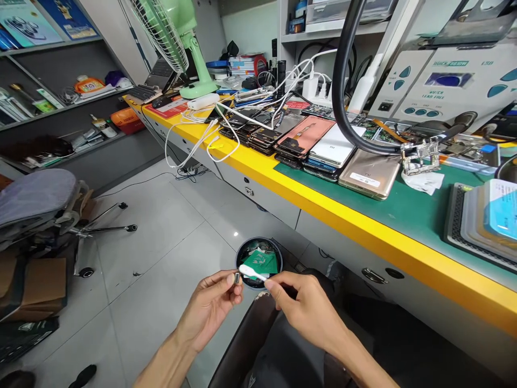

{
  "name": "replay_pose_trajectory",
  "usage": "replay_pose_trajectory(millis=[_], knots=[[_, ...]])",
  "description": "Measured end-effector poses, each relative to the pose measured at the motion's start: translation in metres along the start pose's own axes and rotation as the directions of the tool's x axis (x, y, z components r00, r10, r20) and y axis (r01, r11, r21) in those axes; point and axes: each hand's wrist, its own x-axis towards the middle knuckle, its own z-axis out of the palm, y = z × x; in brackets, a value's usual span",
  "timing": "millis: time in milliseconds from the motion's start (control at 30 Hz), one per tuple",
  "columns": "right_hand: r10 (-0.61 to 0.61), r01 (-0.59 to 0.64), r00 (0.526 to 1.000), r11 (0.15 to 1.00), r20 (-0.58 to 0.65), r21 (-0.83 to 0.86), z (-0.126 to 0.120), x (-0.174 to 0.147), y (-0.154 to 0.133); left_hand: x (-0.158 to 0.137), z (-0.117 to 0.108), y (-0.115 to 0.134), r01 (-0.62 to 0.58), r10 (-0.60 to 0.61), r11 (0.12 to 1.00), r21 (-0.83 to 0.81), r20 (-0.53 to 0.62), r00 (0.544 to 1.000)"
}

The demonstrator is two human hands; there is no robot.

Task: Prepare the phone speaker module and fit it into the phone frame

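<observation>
Between thumb and fingertips, my left hand [216, 299] pinches a small dark rectangular part [237, 278] with a metallic edge; its exact kind is too small to make out. My right hand [302, 304] is closed on the stick of a cotton swab [251, 272]. The swab's white, thick tip points left and lies at or just above the small part; whether they touch I cannot tell. Both hands are held in the air over my lap. Beyond them on the floor stands a round bin [278, 253] with a green sheet [262, 262] and scraps in it.
A yellow-edged workbench [323, 215] runs across, bearing stacked phones [367, 172], white cables [197, 145], a green fan [197, 70] and a soldering station [440, 86]. Plastic cases [501, 215] lie at the right. An office chair [36, 194] and a cardboard box [44, 280] stand left.
</observation>
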Motion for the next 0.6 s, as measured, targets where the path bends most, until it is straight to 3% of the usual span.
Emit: replay_pose_trajectory(millis=[267, 467, 600], knots=[[-0.026, 0.024, 0.999, 0.998, -0.034, -0.064, -0.0039, -0.0020, 0.0002, -0.0028, -0.0020, 0.0008, -0.003, 0.004, 1.000, 0.012, -0.013, 1.000], [-0.056, 0.057, 0.998, 0.997, 0.032, -0.055, 0.0010, 0.0010, -0.0071, -0.0028, -0.0006, 0.0021, -0.001, 0.001, 1.000, 0.003, 0.003, 1.000], [-0.055, 0.055, 0.998, 0.996, 0.012, -0.071, -0.0024, -0.0028, -0.0057, -0.0030, -0.0023, -0.0014, 0.022, -0.022, 0.999, -0.023, -0.001, 1.000]])
